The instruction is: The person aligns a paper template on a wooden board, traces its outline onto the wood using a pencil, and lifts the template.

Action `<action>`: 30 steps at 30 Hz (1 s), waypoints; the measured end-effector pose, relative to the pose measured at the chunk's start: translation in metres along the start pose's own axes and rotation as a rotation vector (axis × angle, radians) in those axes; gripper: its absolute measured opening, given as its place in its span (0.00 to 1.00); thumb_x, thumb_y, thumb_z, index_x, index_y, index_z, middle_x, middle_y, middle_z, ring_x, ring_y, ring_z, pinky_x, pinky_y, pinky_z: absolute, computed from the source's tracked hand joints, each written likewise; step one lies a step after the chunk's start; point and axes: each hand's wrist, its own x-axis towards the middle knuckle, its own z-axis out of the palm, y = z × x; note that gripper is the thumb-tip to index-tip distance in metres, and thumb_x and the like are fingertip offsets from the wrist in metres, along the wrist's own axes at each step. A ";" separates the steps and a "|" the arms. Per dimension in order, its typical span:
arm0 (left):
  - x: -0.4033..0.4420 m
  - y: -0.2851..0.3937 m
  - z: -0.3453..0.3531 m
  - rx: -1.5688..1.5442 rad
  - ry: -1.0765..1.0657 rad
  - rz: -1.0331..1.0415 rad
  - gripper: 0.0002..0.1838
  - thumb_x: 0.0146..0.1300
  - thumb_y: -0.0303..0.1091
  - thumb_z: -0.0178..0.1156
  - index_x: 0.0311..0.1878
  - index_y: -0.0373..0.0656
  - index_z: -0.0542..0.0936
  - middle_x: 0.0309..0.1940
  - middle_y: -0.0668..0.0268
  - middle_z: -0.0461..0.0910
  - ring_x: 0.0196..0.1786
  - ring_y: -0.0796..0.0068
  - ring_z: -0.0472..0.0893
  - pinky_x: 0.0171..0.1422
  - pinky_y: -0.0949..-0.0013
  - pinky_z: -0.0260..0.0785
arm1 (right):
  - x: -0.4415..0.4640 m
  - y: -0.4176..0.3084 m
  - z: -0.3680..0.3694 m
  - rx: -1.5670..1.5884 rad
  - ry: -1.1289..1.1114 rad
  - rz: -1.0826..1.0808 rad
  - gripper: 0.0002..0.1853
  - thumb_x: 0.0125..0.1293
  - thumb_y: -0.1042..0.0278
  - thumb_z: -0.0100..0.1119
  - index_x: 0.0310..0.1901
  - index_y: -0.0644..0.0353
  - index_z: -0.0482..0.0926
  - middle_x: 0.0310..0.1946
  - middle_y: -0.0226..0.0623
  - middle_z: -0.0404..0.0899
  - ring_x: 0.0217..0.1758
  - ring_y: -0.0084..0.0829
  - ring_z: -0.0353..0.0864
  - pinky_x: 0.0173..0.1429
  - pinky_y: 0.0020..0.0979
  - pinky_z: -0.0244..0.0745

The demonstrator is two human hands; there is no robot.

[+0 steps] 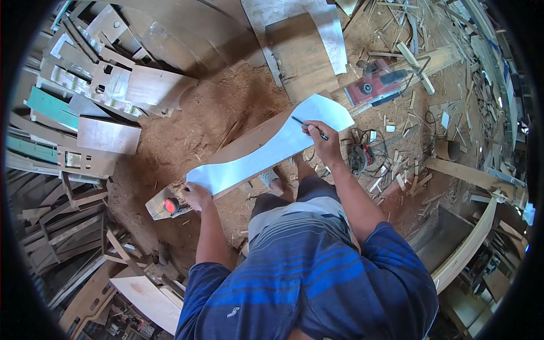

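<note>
A long white curved template (255, 158) lies on a brown wooden board (243, 145), narrow at the left and wide at the upper right. My right hand (323, 139) holds a dark pen (298, 120) over the template's wide end, its tip near the white surface. At the narrow end my left hand (197, 196) rests on the template's edge, its fingers bent; whether they pinch the edge is unclear. Just left of that hand, a red and black round tool (171, 205) sits on the end of the wooden plank (156, 205).
A red power planer (374, 85) sits on the plank beyond the template. On the ground to the right are a circular saw (361, 157), cables and wood scraps. Cut panels (158, 86) stand at the left. Sawdust covers the floor (238, 93).
</note>
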 end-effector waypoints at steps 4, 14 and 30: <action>0.002 -0.001 0.002 -0.010 -0.003 0.004 0.36 0.81 0.58 0.46 0.75 0.36 0.78 0.69 0.44 0.83 0.70 0.41 0.82 0.76 0.46 0.71 | 0.002 0.006 -0.003 -0.007 -0.050 0.017 0.15 0.83 0.70 0.57 0.59 0.70 0.87 0.49 0.42 0.92 0.54 0.30 0.92 0.64 0.32 0.86; 0.003 -0.005 0.005 -0.033 0.009 0.016 0.35 0.81 0.58 0.46 0.72 0.36 0.80 0.68 0.44 0.84 0.69 0.42 0.83 0.76 0.46 0.71 | 0.005 0.006 -0.005 -0.010 -0.051 0.011 0.15 0.83 0.69 0.58 0.59 0.70 0.87 0.50 0.41 0.92 0.54 0.28 0.91 0.63 0.31 0.85; 0.000 0.002 0.001 0.005 -0.003 -0.032 0.34 0.80 0.58 0.46 0.73 0.40 0.80 0.68 0.47 0.84 0.69 0.43 0.83 0.75 0.46 0.71 | 0.008 0.005 -0.006 0.027 -0.018 -0.010 0.15 0.84 0.69 0.57 0.60 0.70 0.87 0.51 0.43 0.92 0.53 0.30 0.92 0.61 0.32 0.88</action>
